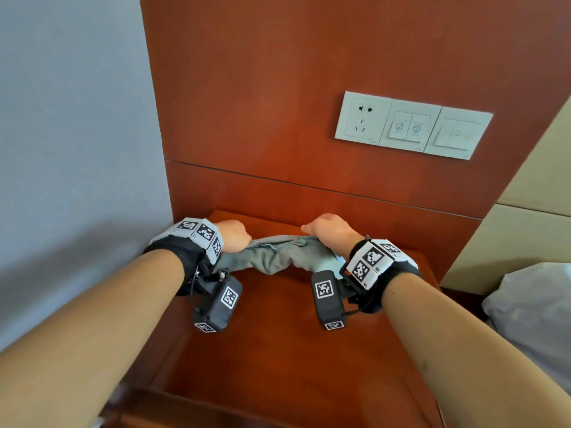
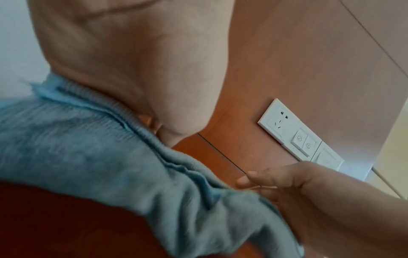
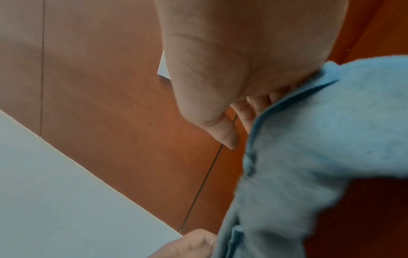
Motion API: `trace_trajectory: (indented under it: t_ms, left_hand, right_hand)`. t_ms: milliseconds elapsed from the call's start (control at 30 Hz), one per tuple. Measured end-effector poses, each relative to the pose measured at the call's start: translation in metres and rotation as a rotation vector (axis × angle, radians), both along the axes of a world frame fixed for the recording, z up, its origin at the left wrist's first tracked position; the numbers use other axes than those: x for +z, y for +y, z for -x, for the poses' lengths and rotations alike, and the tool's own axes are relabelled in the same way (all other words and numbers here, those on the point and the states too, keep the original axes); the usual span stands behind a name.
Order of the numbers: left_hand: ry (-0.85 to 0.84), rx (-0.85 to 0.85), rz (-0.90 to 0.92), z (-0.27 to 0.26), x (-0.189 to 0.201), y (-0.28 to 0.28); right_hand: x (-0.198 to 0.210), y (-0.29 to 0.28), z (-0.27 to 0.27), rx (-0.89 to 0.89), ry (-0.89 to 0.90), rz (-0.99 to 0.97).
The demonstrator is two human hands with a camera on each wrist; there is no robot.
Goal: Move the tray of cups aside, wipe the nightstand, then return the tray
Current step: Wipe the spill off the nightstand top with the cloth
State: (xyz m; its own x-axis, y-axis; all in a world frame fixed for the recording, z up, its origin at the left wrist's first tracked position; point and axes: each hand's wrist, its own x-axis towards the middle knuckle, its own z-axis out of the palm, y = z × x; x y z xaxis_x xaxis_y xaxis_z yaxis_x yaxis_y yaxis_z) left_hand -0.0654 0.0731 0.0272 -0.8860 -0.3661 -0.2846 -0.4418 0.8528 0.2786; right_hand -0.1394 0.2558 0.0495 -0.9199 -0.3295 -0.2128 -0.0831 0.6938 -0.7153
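Cloth [image 1: 278, 253], a soft grey-blue weave with a ribbed, stitched hem, is hanging bunched between both hands above the far part of the nightstand's surface [image 1: 278, 341], sagging in loose folds at its middle. The left hand [image 1: 233, 236] is curling into a fist around the cloth's end at 9 o'clock, and the left wrist view is showing the fabric running out from under the palm [image 2: 132, 61]. The right hand [image 1: 332, 231] is gripping the other end at 3 o'clock, its fingers [image 3: 245, 111] folding over the hem. The surface is smooth, glossy red-brown wood with a straight front edge. Behind it, at 12 o'clock, a matching wooden panel [image 1: 278, 88] is rising, crossed by a thin dark groove. A row of three white rectangular plastic plates [image 1: 414, 125], one socket and two switches, is sitting on the panel toward 1 o'clock. Neither tray nor cups are showing in any view.
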Motion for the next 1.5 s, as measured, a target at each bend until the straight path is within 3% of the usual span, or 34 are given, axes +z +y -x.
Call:
trace_trajectory:
  t_ms: [167,367,533,700,867,967,1167,1500]
  left_hand:
    - [0.189,0.126,0.185,-0.017,0.015,-0.005]
    - [0.261,0.03,0.149,-0.027,0.011,0.005]
    - [0.006,-0.121,0.137,-0.036,0.003,0.019]
    - [-0.11,-0.144,0.177,-0.037,-0.02,0.014]
    - [-0.143,-0.079,0.235,-0.024,-0.043,-0.006]
    - [-0.173,-0.025,0.224,-0.005,-0.049,-0.026]
    - [-0.218,-0.008,0.2,0.037,-0.042,-0.062]
    - [-0.264,0.076,0.193,0.081,-0.032,-0.043]
  right_hand:
    - [0.009,0.022,-0.004,0.076,0.113,-0.018]
    - [0.0,0.019,-0.021,0.178,0.129,-0.228]
    - [-0.009,0.012,-0.036,0.472,0.13,-0.559]
    - [-0.036,0.004,-0.029,0.494,0.133,-0.817]
    - [-0.047,-0.004,-0.013,0.591,-0.025,-0.659]
    - [-0.063,-0.034,0.001,0.541,0.043,-0.723]
    - [-0.069,-0.078,0.048,0.474,0.008,-0.77]
    - [-0.055,-0.06,0.088,0.635,-0.062,-0.682]
